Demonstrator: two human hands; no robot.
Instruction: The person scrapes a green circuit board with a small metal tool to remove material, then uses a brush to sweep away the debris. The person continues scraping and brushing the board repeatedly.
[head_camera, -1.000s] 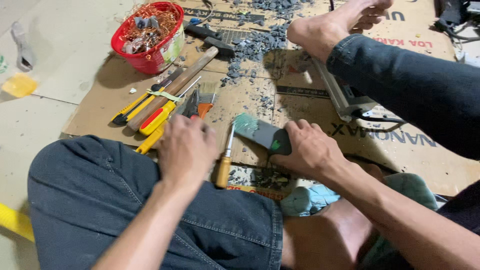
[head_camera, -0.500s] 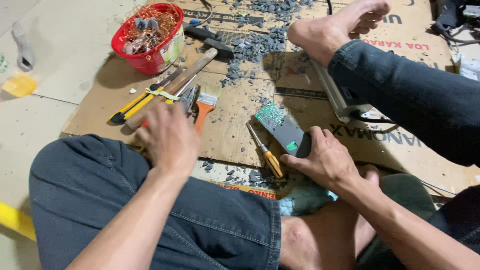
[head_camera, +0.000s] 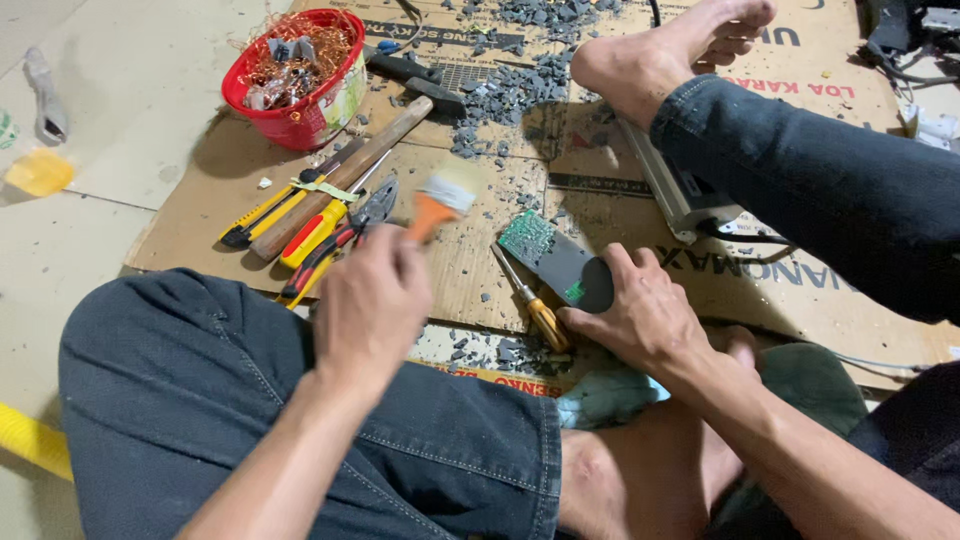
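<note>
A: Board (head_camera: 528, 238), green, seen at frame centre on the cardboard (head_camera: 200, 235), still seated at the upper-left end of a dark casing (head_camera: 572, 272). The casing's lower end is pinned under the right hand (head_camera: 640, 315), fingers closed over it.

B: Left hand (head_camera: 372, 300)?

A: Closed around the orange handle of a brush (head_camera: 440, 200); bristles blurred, held above the cardboard, left of the board. No contact with the board can be seen.

B: Other items logged?

A: A screwdriver (head_camera: 525, 295) lies just beside the casing, its yellow handle touching the right hand. Pliers (head_camera: 345, 235), a hammer (head_camera: 340, 175) and further screwdrivers lie at centre left. A red basket (head_camera: 300, 80) of copper wire is at upper left. Grey fragments (head_camera: 520, 90) are scattered at upper centre, more at lower centre.

B: Progress?

A: Judged partial. The board is exposed but not freed from the casing. Much debris is already broken off; brushing appears not yet begun, separation remains.
</note>
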